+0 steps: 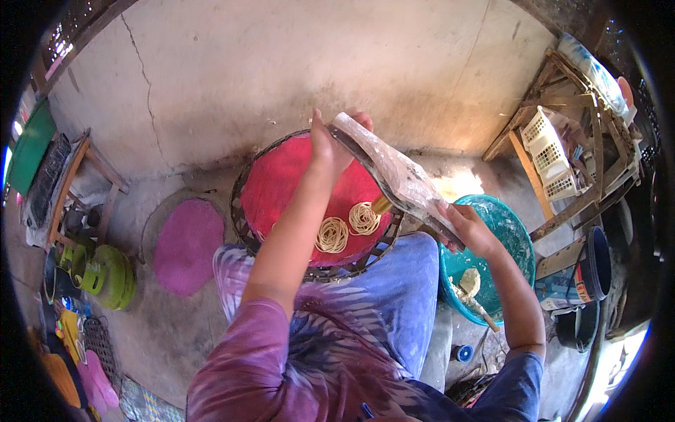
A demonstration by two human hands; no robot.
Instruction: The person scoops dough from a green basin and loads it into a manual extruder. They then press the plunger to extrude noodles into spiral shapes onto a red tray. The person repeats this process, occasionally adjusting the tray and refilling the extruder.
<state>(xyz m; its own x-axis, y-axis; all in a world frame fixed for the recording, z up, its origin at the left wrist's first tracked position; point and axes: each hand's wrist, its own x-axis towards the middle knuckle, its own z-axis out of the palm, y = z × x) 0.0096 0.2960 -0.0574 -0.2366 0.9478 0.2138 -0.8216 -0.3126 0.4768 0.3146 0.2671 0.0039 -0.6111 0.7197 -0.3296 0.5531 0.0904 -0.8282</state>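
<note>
Both my hands hold a long wooden press, dusted pale with flour or dough, which slants down from upper left to lower right. My left hand is closed round its upper end, with fingertips showing behind it. At the lower end my right hand grips it. A short brass tube sticks out under the press, over a red round cloth on a woven tray. Coiled nests of thin pale dough strands lie on the cloth: one nest near the front edge, another nest beside the tube.
A teal basin with a dough lump and a stick stands right of my knee. Left are a purple mat and a green gas cylinder. A wooden rack with a white basket and a bucket stand right.
</note>
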